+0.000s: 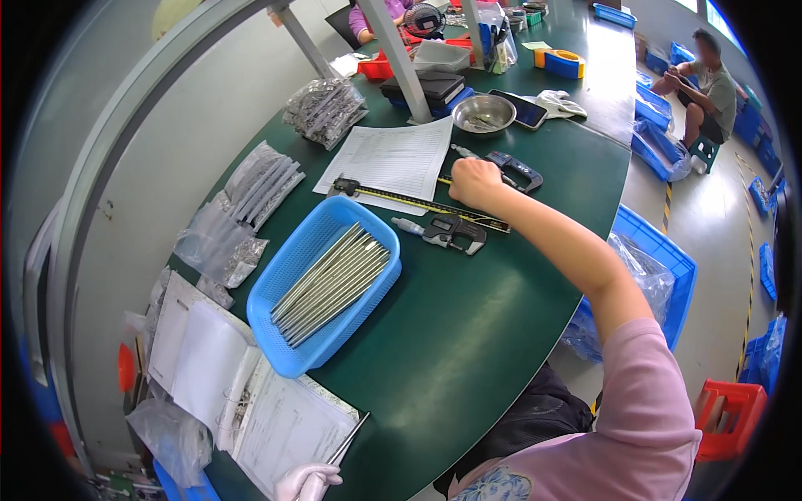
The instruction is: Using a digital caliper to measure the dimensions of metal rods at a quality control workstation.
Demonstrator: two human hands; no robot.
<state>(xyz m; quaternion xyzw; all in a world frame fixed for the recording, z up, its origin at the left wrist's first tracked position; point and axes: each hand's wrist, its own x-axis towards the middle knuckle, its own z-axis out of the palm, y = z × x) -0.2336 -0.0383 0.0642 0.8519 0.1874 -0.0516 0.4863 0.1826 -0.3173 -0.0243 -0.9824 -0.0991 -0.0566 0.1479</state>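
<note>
My left hand [309, 483], in a white glove, is closed around a thin metal rod [351, 436] at the lower edge, beside an open ring binder [288, 426]. My bare right hand [474, 182] reaches across the table with its fingers curled; what they hold, if anything, is hidden. It lies over the beam of a digital caliper [401, 198] and right by a digital micrometer [520, 172]. A second micrometer [455, 230] rests just nearer to me. To the left of it, a blue perforated basket [276, 338] holds several shiny metal rods [334, 284].
A printed sheet [388, 159] lies under the caliper. Beyond are a metal bowl [484, 113], a phone [520, 108] and a tape dispenser [560, 63]. Bagged parts [259, 184] line the left edge. Blue crates [681, 284] stand right of the table; a person [708, 92] sits farther off.
</note>
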